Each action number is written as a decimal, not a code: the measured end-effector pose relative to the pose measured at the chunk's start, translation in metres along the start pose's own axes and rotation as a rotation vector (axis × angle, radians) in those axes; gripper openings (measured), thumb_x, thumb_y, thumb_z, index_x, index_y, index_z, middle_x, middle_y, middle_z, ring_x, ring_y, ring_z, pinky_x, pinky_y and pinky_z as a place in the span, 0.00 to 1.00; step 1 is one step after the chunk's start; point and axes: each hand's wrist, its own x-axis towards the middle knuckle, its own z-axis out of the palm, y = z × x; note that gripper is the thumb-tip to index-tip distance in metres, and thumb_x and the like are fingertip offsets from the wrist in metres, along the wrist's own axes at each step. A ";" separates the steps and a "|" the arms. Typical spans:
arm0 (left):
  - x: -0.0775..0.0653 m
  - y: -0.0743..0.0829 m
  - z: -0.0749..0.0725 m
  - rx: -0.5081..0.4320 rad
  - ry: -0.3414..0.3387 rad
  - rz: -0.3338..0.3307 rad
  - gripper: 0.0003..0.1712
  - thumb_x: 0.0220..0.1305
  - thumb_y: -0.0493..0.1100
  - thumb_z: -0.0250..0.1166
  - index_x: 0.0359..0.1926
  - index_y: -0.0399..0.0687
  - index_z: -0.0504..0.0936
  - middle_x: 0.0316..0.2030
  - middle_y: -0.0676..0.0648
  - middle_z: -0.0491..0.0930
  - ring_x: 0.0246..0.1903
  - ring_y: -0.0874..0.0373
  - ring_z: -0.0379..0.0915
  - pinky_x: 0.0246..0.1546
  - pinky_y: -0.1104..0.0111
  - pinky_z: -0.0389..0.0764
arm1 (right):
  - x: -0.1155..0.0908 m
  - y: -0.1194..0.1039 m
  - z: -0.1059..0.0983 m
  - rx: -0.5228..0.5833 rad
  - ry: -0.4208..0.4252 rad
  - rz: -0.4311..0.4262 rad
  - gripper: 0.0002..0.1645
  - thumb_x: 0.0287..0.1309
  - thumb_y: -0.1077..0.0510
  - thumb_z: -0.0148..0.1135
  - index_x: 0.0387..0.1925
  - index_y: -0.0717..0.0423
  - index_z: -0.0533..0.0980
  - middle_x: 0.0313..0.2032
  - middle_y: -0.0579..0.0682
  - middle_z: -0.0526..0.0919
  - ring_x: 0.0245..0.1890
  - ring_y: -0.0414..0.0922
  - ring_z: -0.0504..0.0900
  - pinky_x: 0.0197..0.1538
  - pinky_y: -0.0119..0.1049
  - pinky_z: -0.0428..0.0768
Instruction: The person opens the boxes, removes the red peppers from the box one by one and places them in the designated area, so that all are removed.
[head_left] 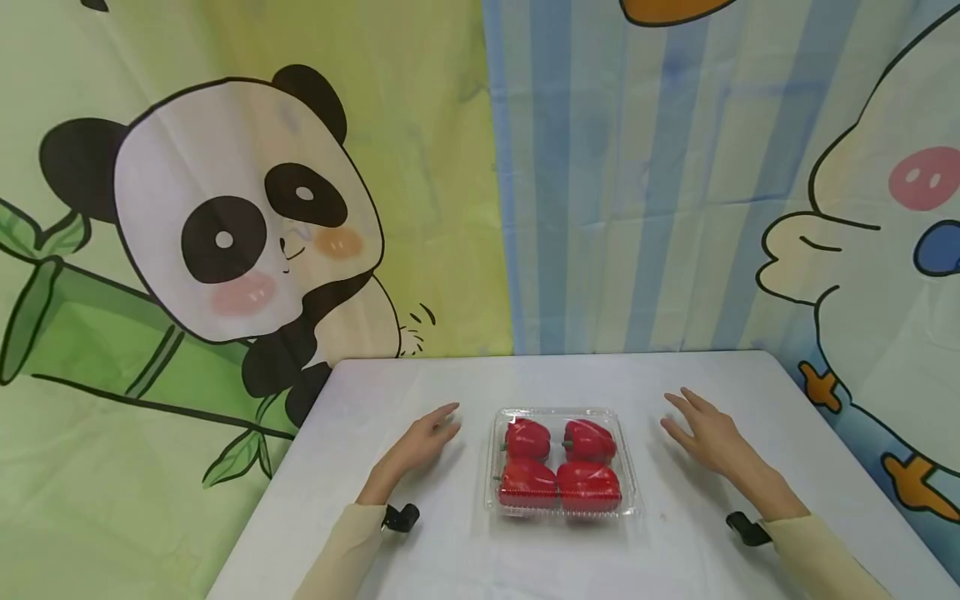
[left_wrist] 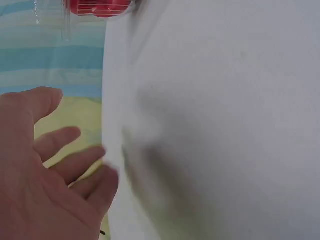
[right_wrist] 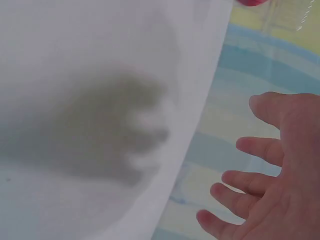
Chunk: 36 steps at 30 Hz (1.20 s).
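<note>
Peppers, four red ones, sit on the desk in a clear box that presumably keeps them tidy, between left hand and right hand, both empty, loose-fingered, apart from it.

four peppers, one box, one table, two hands, apparently two wrist cameras

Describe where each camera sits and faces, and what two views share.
Head: head-worn, facing forward and down at the table and red peppers; left hand, right hand and sleeves show.
Left wrist: worn there, looking along the left hand, which shows.
Right wrist: worn there, looking along the right hand, which shows.
Both wrist views share the table.
</note>
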 end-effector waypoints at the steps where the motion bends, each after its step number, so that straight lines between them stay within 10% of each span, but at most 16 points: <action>1: 0.001 0.001 0.000 -0.031 -0.016 0.005 0.29 0.76 0.54 0.55 0.71 0.48 0.71 0.69 0.40 0.72 0.70 0.40 0.66 0.69 0.47 0.68 | 0.000 -0.004 -0.003 0.010 0.002 -0.011 0.34 0.68 0.48 0.62 0.68 0.64 0.68 0.69 0.76 0.62 0.65 0.75 0.65 0.59 0.75 0.67; 6: 0.003 0.005 0.002 -0.285 -0.161 0.026 0.25 0.77 0.52 0.54 0.64 0.39 0.75 0.56 0.39 0.82 0.53 0.47 0.83 0.52 0.57 0.84 | 0.001 -0.028 -0.013 0.057 -0.001 -0.054 0.32 0.68 0.49 0.62 0.66 0.62 0.70 0.70 0.72 0.63 0.66 0.73 0.66 0.61 0.71 0.69; 16: -0.008 0.011 0.017 -0.758 -0.519 -0.075 0.19 0.80 0.48 0.48 0.57 0.38 0.74 0.45 0.45 0.84 0.42 0.55 0.85 0.43 0.65 0.86 | -0.006 -0.074 -0.021 0.063 0.008 -0.147 0.30 0.65 0.50 0.66 0.65 0.57 0.73 0.69 0.66 0.68 0.65 0.68 0.71 0.59 0.66 0.75; 24: -0.016 0.019 0.022 -0.840 -0.770 -0.048 0.13 0.81 0.44 0.43 0.48 0.50 0.75 0.41 0.51 0.84 0.40 0.60 0.83 0.43 0.67 0.85 | -0.012 -0.105 -0.021 0.061 -0.015 -0.203 0.30 0.64 0.49 0.67 0.64 0.53 0.74 0.68 0.62 0.70 0.64 0.63 0.75 0.59 0.62 0.78; 36: -0.021 0.019 0.025 -0.903 -0.943 -0.033 0.10 0.78 0.40 0.45 0.44 0.50 0.74 0.37 0.53 0.83 0.38 0.62 0.84 0.43 0.69 0.85 | -0.025 -0.151 -0.021 0.071 -0.034 -0.353 0.26 0.61 0.49 0.70 0.60 0.47 0.78 0.61 0.54 0.78 0.59 0.54 0.79 0.55 0.51 0.84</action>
